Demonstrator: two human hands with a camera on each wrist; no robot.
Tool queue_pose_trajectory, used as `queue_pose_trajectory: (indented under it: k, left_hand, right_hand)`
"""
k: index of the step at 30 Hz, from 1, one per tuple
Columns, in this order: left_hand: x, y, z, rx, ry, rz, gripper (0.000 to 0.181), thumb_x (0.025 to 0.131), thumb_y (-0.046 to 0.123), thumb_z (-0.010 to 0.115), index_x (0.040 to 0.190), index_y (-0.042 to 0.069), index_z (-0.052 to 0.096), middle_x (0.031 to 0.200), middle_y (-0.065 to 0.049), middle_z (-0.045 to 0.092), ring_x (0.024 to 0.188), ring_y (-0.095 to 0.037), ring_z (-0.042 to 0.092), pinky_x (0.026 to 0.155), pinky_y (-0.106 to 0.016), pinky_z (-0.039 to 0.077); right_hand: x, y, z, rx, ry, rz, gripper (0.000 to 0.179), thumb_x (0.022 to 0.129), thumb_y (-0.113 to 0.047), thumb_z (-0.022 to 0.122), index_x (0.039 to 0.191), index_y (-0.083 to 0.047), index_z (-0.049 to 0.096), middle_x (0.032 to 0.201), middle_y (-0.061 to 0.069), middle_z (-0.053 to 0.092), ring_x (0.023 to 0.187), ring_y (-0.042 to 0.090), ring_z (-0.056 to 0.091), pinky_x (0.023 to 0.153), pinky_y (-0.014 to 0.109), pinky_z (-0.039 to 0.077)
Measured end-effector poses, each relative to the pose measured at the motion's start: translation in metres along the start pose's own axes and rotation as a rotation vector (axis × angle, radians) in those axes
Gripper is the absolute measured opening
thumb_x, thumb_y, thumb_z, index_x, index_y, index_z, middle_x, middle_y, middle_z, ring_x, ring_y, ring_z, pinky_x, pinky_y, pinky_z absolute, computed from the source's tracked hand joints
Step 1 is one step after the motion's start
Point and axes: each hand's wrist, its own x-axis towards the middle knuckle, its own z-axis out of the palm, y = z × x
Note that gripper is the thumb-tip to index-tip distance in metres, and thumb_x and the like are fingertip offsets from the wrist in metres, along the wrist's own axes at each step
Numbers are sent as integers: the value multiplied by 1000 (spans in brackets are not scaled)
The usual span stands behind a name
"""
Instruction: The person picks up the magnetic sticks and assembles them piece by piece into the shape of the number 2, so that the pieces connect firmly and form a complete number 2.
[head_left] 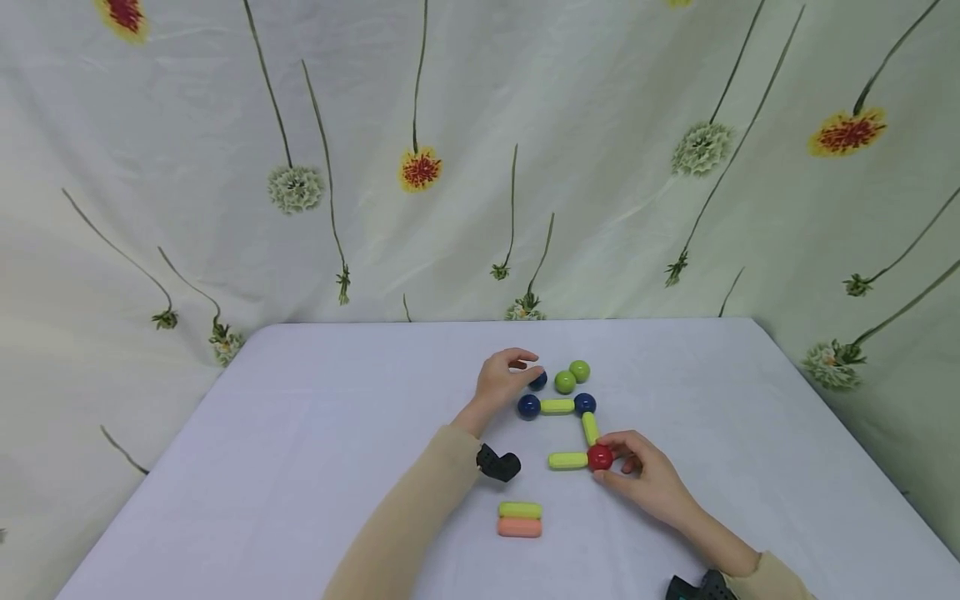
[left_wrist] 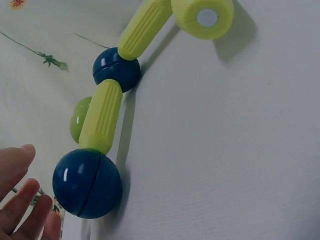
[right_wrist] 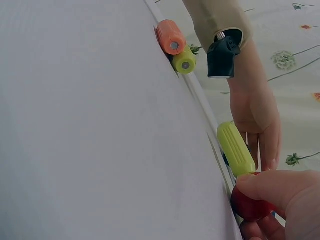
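My right hand (head_left: pixel 651 479) pinches a red ball (head_left: pixel 600 457) between thumb and fingers. From this ball one yellow-green rod (head_left: pixel 567 461) points left. A second rod (head_left: pixel 591 429) leads back to a dark blue ball (head_left: pixel 585 404), joined by another rod (head_left: pixel 557 406) to a blue end ball (head_left: pixel 528 407). My left hand (head_left: pixel 501 379) is over the table behind that end ball, its thumb overlapping a loose dark blue ball (head_left: pixel 537 381) in the head view. In the left wrist view, thumb and fingers (left_wrist: pixel 22 212) are apart, with nothing seen between them.
Two green balls (head_left: pixel 566 382) lie behind the joined rods, right of the loose blue ball. Nearer the front, a yellow-green rod (head_left: pixel 520 509) and an orange rod (head_left: pixel 519 527) lie side by side on the white table (head_left: pixel 300 467). A flowered cloth (head_left: pixel 480 100) hangs behind the table.
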Motion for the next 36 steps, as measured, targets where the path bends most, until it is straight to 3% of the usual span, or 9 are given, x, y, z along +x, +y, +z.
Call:
queue_pose_trajectory:
  k: [9, 18, 36]
  left_hand:
    - [1, -4, 8, 13, -9, -13, 28, 87, 28, 68, 110, 13, 68, 112, -4, 63, 101, -20, 57, 87, -38, 44]
    - [-1, -7, 8, 91, -20, -10, 25, 89, 27, 65, 111, 16, 70, 112, -3, 64, 101, -19, 57, 88, -37, 43]
    - [-5, -7, 8, 94, -53, -1, 28, 87, 24, 68, 113, 14, 68, 108, -4, 66, 100, -19, 60, 89, -36, 44]
  right_hand:
    - [0, 0, 0, 11, 5, -1, 37, 73, -12, 80, 106, -13, 63, 94, -3, 61, 80, 13, 52, 67, 24, 44]
    - [0, 2, 1, -1, 6, 2, 38, 73, -13, 81, 107, -13, 63, 94, -3, 61, 79, 13, 52, 67, 24, 44]
    - [0, -1, 0, -7, 6, 9, 38, 73, -12, 80, 107, -12, 63, 94, -2, 61, 80, 14, 52, 67, 24, 44]
